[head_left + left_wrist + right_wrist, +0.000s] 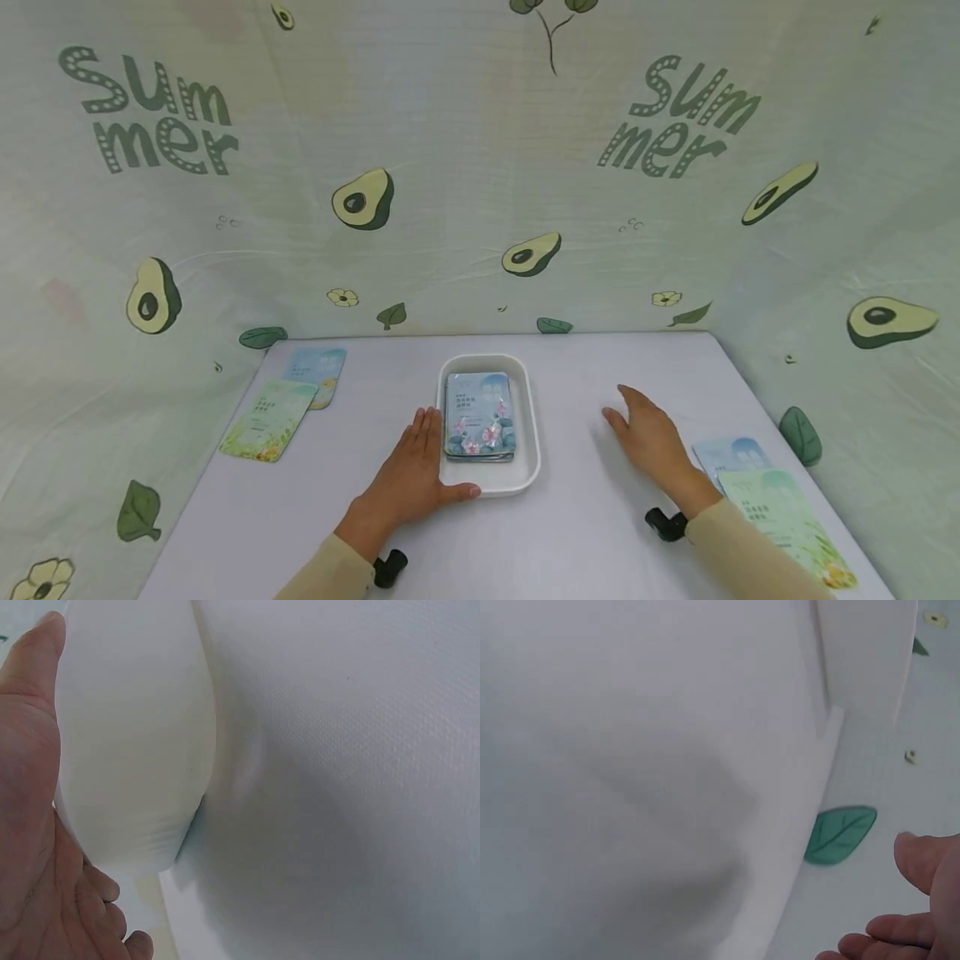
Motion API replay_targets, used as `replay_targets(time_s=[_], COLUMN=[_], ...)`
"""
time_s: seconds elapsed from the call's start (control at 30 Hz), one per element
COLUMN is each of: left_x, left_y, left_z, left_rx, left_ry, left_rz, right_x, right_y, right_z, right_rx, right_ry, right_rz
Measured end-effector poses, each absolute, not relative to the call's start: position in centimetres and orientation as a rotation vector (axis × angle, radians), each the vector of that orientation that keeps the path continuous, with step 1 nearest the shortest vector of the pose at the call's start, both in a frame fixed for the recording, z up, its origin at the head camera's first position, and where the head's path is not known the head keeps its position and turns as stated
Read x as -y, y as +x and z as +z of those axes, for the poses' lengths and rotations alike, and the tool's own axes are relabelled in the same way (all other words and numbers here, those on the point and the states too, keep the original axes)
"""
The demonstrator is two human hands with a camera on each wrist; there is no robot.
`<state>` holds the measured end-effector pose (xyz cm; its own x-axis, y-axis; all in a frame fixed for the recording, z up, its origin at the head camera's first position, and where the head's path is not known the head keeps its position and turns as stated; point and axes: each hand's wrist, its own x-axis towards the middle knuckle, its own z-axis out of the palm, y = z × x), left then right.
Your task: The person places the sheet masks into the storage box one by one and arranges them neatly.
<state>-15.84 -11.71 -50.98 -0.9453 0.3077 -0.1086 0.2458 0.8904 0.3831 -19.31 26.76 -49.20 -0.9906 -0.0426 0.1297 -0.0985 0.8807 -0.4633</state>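
Near the middle of the table stands a white tray (529, 433) with a stack of blue flat packets (480, 414) in it, the top one printed with pink flowers. My left hand (408, 479) lies along the tray's left side, fingers straight and the thumb stretched along the near rim. In the left wrist view the tray's white outer wall (135, 735) sits against that hand (30, 802). To the right of the tray, my right hand (654, 442) hovers over the table, thumb and fingers apart, holding nothing. In the right wrist view, part of that hand (930, 900) shows.
At the table's left lie a green packet (268, 421) and a blue packet (318, 371), partly overlapping. Another green packet (787, 521) overlaps a blue one (731, 454) at the right edge, beside my right forearm. A printed cloth (450, 125) hangs behind the white table (585, 533).
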Motion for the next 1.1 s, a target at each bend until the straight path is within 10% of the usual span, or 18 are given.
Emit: replay_targets(time_s=[0.6,1.1], left_x=[11.9,11.6], left_y=[-15.8,-15.6], left_z=[-51.1,-50.9], left_rx=[-2.883,-2.881], left_ry=[0.424,0.421], left_rz=[0.594,0.6], right_x=[-40.9,-40.4], right_y=[-10.8,-15.7], right_z=[-53.7,-54.0], right_rx=[3.233,3.251], right_ry=[-0.441,-0.205], right_rz=[0.39,0.578])
